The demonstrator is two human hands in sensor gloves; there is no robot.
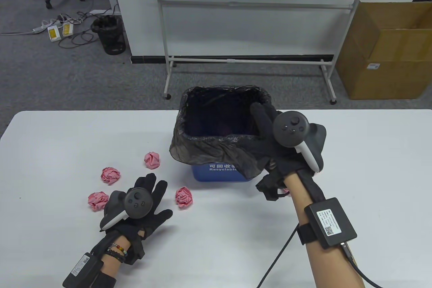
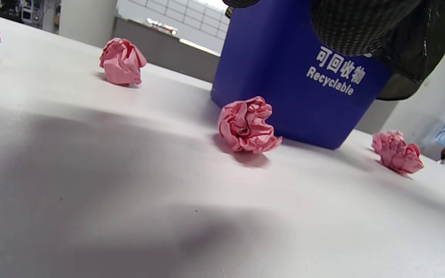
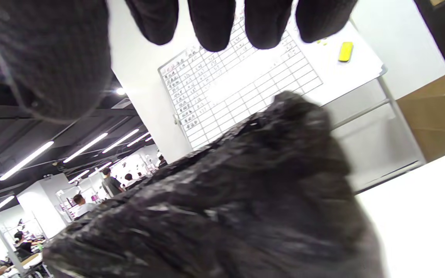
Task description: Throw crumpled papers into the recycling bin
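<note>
Left hand (image 1: 141, 205): flat, fingers spread, low over the table (image 1: 50, 153), holding nothing; sits among the balls.
Right hand (image 1: 287, 139): up at the bin's near right corner, fingers reaching over the rim; in the right wrist view fingertips (image 3: 211, 27) hang apart with nothing between them; cannot tell whether the palm touches the liner.
Bin (image 1: 219, 171): blue, marked "Recyclable", upright mid-table; black liner (image 1: 202, 151) folded loosely over the rim; inside too dark to make out.
Balls: four pink paper balls in the table view, all left of the bin: ball A (image 1: 152, 160) nearest the bin's left side, ball B (image 1: 110, 175) further left, ball C (image 1: 98, 201) just beside the left hand, ball D (image 1: 184, 197) in front of the bin, near the left fingertips.
Fifth ball: pink scrap (image 1: 287, 192) peeking from under the right wrist; in the left wrist view a ball (image 2: 397, 152) lies right of the bin.
Handling, judged: very light, soft, springy; no slip, nothing to break; likely to roll if nudged.
Hold, judged: loose pinch across the widest part, thumb against two fingers; squeezing hard only flattens.
Next pick, judged: ball D or C, closest to the left hand.
Risk, judged: light ball may bounce off the slack liner edge; release best made above the opening.
</note>
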